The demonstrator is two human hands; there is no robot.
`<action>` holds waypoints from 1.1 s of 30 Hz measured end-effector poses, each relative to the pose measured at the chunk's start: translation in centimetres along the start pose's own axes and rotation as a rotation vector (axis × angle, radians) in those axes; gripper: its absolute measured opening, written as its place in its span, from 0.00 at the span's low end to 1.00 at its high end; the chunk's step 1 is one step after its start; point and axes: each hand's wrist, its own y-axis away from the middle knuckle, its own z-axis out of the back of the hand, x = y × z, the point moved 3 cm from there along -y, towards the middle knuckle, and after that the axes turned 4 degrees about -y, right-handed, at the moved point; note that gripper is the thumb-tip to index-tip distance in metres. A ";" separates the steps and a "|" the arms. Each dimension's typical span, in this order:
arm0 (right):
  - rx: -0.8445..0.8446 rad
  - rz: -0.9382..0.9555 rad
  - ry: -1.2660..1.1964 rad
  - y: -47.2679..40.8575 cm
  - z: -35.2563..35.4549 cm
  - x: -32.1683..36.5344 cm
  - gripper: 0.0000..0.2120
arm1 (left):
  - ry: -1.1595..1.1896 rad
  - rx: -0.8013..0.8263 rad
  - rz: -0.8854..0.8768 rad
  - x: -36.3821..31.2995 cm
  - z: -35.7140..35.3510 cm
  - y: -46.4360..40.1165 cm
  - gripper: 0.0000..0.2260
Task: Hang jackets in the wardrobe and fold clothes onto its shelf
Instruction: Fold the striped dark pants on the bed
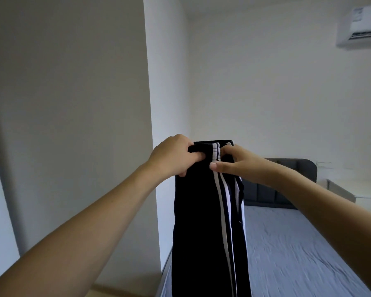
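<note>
We hold striped track pants up above the bed.
Left hand grips and right hand pinches the waistband; soft, light, limp, so we'd keep hold there.

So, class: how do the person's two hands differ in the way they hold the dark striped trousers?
The left hand curls round the trousers' plain dark waistband edge; the right hand pinches at the white stripes. The left shows its back and knuckles; the right shows its thumb. Both grip the top, the trousers hanging down.

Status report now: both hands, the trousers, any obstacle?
Left hand and right hand both grip trousers at waistband. Trousers hang straight, held up beside bed. No obstacle seen.
</note>
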 end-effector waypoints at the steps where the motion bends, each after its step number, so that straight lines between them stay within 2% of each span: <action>1: -0.033 0.029 0.001 -0.2 0.0 0.1 0.20 | -0.020 0.033 0.000 -0.1 -0.2 -0.1 0.15; 2: -0.059 0.047 -0.012 -0.2 0.0 0.3 0.16 | -0.021 0.131 0.013 -0.2 -0.3 -0.1 0.12; 4: -0.109 0.041 -0.057 -0.2 -0.1 0.2 0.11 | -0.033 0.460 0.101 0.3 -0.8 0.5 0.09; 5: -0.134 0.034 -0.083 -0.1 -0.1 0.2 0.10 | -0.064 0.606 0.163 0.8 -1.0 1.1 0.14; 6: -0.155 0.030 -0.108 0.1 -0.3 0.2 0.10 | -0.125 0.683 0.212 1.2 -1.1 1.7 0.20; 7: -0.167 0.030 -0.138 0.1 -0.6 0.3 0.08 | -0.199 0.677 0.236 1.7 -1.3 2.1 0.23; 9: -0.175 0.035 -0.192 0.2 -1.1 0.3 0.08 | -0.368 0.485 0.170 2.3 -1.7 2.3 0.18; 11: -0.181 0.057 -0.194 0.2 -1.4 0.3 0.10 | -0.564 0.170 0.033 2.6 -1.6 2.4 0.09; 15: -0.196 0.169 0.001 -0.2 -1.8 0.8 0.14 | -0.897 -0.287 -0.195 2.6 0.1 3.5 0.10; 17: -0.236 0.209 0.069 -0.7 -1.7 0.8 0.16 | -0.867 -0.465 -0.450 2.0 1.0 4.7 0.07; 18: -0.251 0.206 0.079 -0.9 -1.5 0.6 0.15 | -0.817 -0.493 -0.591 1.6 1.2 5.2 0.06; 20: -0.246 0.156 0.071 -1.2 -1.3 -0.1 0.12 | -0.704 -0.387 -0.741 1.1 1.1 6.1 0.05; 24: -0.135 0.103 -0.118 -1.2 -2.2 -1.0 0.08 | -0.385 -0.043 -0.677 1.0 0.3 6.7 0.09; 26: -0.090 0.098 -0.161 -1.2 -2.3 -1.2 0.07 | -0.327 -0.003 -0.612 1.6 0.1 6.7 0.10; 29: -0.100 0.126 -0.120 -1.2 -2.1 -0.9 0.08 | -0.400 0.024 -0.376 3.4 0.4 5.8 0.12; 31: -0.120 0.164 -0.063 -1.0 -2.0 -0.4 0.09 | -0.446 0.115 -0.254 4.4 0.2 5.1 0.14; 33: -0.119 0.204 -0.015 -0.9 -2.1 0.1 0.11 | -0.444 0.228 -0.217 4.9 0.0 4.8 0.12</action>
